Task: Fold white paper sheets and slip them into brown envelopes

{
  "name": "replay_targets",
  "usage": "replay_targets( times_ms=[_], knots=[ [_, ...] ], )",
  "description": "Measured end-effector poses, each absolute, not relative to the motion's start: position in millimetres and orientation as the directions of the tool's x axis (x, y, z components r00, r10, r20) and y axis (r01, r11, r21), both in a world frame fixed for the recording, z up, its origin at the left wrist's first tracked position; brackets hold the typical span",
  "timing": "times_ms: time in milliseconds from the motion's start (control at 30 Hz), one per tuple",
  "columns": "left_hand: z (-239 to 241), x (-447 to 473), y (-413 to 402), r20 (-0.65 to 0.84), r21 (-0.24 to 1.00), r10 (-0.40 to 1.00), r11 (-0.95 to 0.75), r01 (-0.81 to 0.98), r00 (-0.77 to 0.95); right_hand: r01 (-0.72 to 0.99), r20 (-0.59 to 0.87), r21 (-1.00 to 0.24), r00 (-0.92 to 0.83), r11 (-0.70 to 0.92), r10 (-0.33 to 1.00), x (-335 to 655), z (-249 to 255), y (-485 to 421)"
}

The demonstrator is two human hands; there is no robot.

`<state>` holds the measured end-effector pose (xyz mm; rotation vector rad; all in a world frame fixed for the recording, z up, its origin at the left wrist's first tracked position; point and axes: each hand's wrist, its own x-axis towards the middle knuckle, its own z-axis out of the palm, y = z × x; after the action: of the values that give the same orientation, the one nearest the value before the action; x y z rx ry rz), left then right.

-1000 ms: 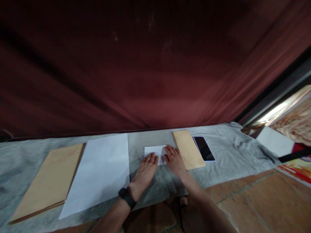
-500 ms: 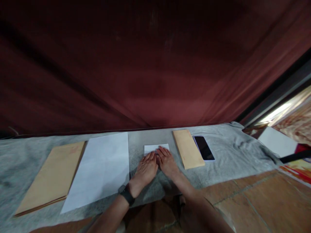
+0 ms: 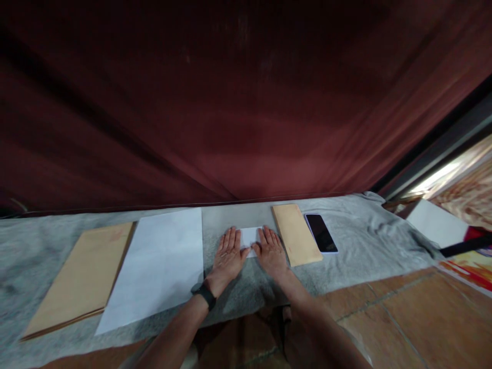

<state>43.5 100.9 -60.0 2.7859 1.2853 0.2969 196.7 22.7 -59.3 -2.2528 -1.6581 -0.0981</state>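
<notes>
A small folded white paper (image 3: 249, 241) lies on the grey cloth (image 3: 253, 292) in the middle of the view. Over its left side my left hand (image 3: 229, 256) rests flat, fingers stretched forward and thumb pointing inward; a dark watch is on that wrist. My right hand (image 3: 272, 252) lies flat over the paper's right side, its thumb close to the other thumb. Both hands press down without gripping. The paper's two side edges are hidden under the fingers.
Left of my hands lie large white sheets (image 3: 157, 266) and a stack of big brown envelopes (image 3: 82, 271). To the right are smaller brown envelopes (image 3: 298, 236) and a phone (image 3: 322, 233). A dark red curtain (image 3: 246, 128) hangs behind; floor tiles (image 3: 403, 318) show in front.
My hands have slid apart from the paper's middle to its two sides, with fingers now straight forward. More of the paper's centre shows between them.
</notes>
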Motion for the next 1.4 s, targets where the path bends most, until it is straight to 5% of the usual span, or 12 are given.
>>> replay_targets(
  times_ms=[300, 400, 533, 767, 900, 1000, 1133, 1267, 1400],
  knots=[
    [-57, 44, 97, 0.168, 0.114, 0.759, -0.648, 0.753, 0.629, 0.801, 0.113, -0.381, 0.536, -0.462, 0.836, 209, -30, 35],
    [-58, 44, 98, 0.175, 0.121, 0.76, -0.648, 0.752, 0.626, 0.664, 0.005, -0.553, 0.606, -0.503, 0.795, 214, -29, 38],
    [-52, 45, 99, 0.156, 0.143, 0.77, -0.637, 0.757, 0.619, 0.43, -0.127, -0.794, 0.574, -0.43, 0.809, 227, -30, 42],
    [-21, 59, 74, 0.227, 0.256, 0.641, -0.766, 0.59, 0.733, 0.216, -0.148, -0.932, 0.508, -0.292, 0.848, 236, -7, 43],
    [-5, 64, 65, 0.264, 0.366, 0.71, -0.7, 0.614, 0.653, -0.009, -0.094, -0.995, 0.458, -0.101, 0.884, 225, 12, 36],
    [4, 60, 75, 0.25, 0.676, 0.799, -0.548, 0.492, 0.547, -0.13, -0.073, -0.991, 0.402, -0.022, 0.913, 221, 20, 31],
    [6, 55, 89, -0.019, 0.991, 0.938, -0.028, 0.129, 0.347, -0.154, -0.116, -0.987, 0.525, -0.04, 0.843, 224, 10, 27],
    [-6, 65, 83, -0.213, 0.92, 0.925, 0.299, -0.255, 0.314, -0.293, -0.336, -0.926, 0.36, -0.237, 0.87, 218, -13, 21],
    [-14, 69, 70, -0.304, 0.738, 0.886, 0.452, -0.501, 0.351, -0.228, -0.328, -0.938, 0.343, -0.261, 0.88, 215, -26, 21]
  ],
)
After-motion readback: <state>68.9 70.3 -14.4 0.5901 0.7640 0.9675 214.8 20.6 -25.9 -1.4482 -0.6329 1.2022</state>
